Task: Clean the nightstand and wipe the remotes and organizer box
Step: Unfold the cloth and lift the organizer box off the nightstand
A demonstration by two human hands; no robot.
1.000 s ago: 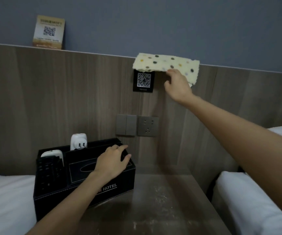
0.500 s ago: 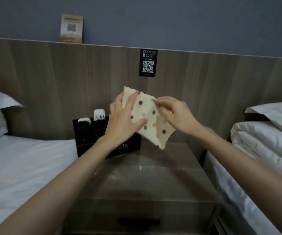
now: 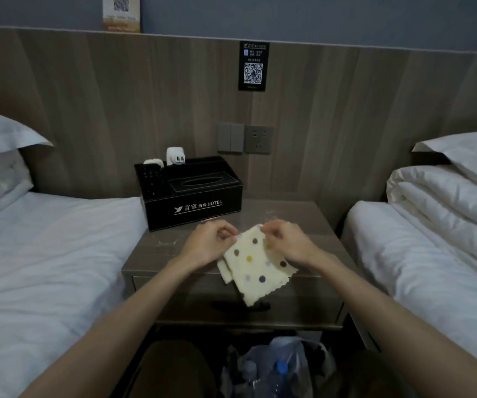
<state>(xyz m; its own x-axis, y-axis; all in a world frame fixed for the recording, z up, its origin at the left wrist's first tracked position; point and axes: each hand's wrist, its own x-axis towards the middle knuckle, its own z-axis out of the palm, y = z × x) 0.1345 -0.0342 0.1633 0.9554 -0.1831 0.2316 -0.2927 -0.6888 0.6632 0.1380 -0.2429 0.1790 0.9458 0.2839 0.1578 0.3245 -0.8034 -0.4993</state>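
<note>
Two remotes and an adapter stand in the organizer box beyond the fingers; left hand and right hand pinch the dotted cloth.

Lighting: dim, even, cool grey; source unseen. Shadows: soft, deepest beneath nightstand, 6 o'clock. Glare: faint sheen on its top. Focus: soft throughout; card at 11 o'clock blurred. Distortion: wide-angle bowing at 3 and 9 o'clock edges.
</note>
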